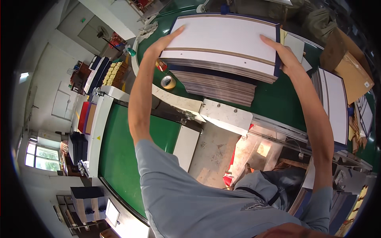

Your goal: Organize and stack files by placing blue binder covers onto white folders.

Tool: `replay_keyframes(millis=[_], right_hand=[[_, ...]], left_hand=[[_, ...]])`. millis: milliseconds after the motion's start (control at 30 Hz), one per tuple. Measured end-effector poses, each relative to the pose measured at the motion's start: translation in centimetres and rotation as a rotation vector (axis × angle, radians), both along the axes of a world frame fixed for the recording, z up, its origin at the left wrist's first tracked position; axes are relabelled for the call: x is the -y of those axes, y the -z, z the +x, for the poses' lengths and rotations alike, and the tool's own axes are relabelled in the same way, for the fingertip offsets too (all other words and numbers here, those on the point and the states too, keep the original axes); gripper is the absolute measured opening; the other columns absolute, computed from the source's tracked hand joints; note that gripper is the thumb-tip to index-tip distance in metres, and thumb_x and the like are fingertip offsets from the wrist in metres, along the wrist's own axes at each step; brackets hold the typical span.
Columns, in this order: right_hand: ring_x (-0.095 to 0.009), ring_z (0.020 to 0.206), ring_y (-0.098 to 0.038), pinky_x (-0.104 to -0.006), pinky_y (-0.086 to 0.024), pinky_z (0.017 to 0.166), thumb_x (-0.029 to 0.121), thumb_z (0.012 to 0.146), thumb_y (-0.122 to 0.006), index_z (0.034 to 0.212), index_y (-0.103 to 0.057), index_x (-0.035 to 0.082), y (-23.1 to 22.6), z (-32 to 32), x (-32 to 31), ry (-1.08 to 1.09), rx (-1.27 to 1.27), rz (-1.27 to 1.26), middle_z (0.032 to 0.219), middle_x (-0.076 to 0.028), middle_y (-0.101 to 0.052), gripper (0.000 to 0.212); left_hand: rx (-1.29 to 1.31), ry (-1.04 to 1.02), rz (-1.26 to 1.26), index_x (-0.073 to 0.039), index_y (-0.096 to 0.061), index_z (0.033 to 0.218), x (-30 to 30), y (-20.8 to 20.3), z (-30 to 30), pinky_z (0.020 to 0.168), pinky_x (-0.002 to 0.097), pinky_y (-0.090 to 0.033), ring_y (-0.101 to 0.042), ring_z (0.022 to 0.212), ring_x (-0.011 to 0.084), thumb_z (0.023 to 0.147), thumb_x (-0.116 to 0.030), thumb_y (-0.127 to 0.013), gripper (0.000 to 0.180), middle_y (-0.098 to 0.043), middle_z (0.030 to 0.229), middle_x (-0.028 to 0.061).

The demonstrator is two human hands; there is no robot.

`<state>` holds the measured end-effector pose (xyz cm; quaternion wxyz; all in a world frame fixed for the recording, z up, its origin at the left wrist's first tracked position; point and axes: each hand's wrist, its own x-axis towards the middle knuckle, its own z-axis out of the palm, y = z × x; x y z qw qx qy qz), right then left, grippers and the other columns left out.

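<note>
Roll of yellowish adhesive tape (168, 82) lies flat on the green conveyor surface (278, 99), near a small red-and-white object (161, 66). Brown cardboard box (349, 63) sits at the far right, tilted. Second white board with dark edging (334, 105) rests on the right side of the belt. Lower green belt (119, 150) runs at left, with a white metal side rail (96, 135). Stacked yellow blocks (114, 73) stand further left. Bright window (39, 155) at left edge.
</note>
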<state>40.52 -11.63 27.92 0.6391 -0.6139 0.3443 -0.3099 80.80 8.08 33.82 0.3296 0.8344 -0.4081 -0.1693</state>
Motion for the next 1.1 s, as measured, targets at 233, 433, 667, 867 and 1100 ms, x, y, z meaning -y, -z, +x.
replay_keyframes(millis=[233, 433, 667, 867, 1100], right_hand=[[-0.037, 0.131, -0.066, -0.0456, -0.047, 0.113, 0.069, 0.075, -0.087, 0.141, -0.062, -0.013, 3.4, 5.0, -0.9, 0.09, -0.356, -0.059, 0.135, -0.025, -0.07, 0.108], [-0.029, 0.143, -0.056, -0.0482, -0.034, 0.123, 0.068, 0.085, -0.081, 0.153, -0.056, -0.001, 5.2, 4.9, -0.6, -0.086, -0.045, 0.274, 0.153, -0.018, -0.062, 0.101], [-0.03, 0.144, -0.052, -0.0385, -0.037, 0.124, 0.061, 0.106, -0.062, 0.162, -0.037, -0.012, 8.8, 2.6, -5.6, -0.057, 0.568, 0.169, 0.163, -0.022, -0.05, 0.095], [-0.043, 0.152, -0.046, -0.0408, -0.042, 0.124, 0.033, 0.072, -0.101, 0.162, -0.03, -0.014, 13.3, 0.3, -9.4, 0.158, -0.009, -0.678, 0.169, -0.035, -0.034, 0.124], [-0.046, 0.105, -0.076, -0.0429, -0.061, 0.097, 0.036, 0.069, -0.101, 0.155, -0.038, -0.019, 13.2, 0.2, -9.3, 0.136, -0.016, -0.645, 0.165, -0.04, -0.034, 0.12]], left_hand=[[-0.093, -0.098, 0.406, -0.003, -0.057, 0.157, 0.3, 5.7, 6.6, 0.12, 0.0544, -0.041, -0.05, 0.149, 0.0434, 0.071, -0.101, -0.062, 0.13, -0.051, 0.163, 0.0254], [-0.381, 0.095, -0.122, -0.005, -0.049, 0.163, -2.1, 9.0, 7.2, 0.123, 0.0429, -0.04, -0.051, 0.148, 0.034, 0.094, -0.091, -0.049, 0.111, -0.054, 0.161, 0.0204], [-0.589, -0.037, -1.008, -0.006, -0.04, 0.166, -5.9, 19.5, 4.6, 0.128, 0.0515, -0.029, -0.04, 0.154, 0.031, 0.107, -0.079, -0.029, 0.094, -0.041, 0.169, 0.0142], [-0.297, -0.408, -1.19, -0.008, 0.002, 0.175, -3.4, 20.7, 4.1, 0.136, 0.053, -0.013, -0.018, 0.165, 0.0373, 0.109, -0.076, -0.022, 0.098, 0.0, 0.182, 0.0148], [-0.438, -0.298, -1.187, 0.003, -0.005, 0.172, -3.6, 20.9, 5.2, 0.134, 0.0529, -0.023, -0.02, 0.164, 0.0397, 0.098, -0.093, -0.025, 0.123, -0.004, 0.181, 0.0205]])
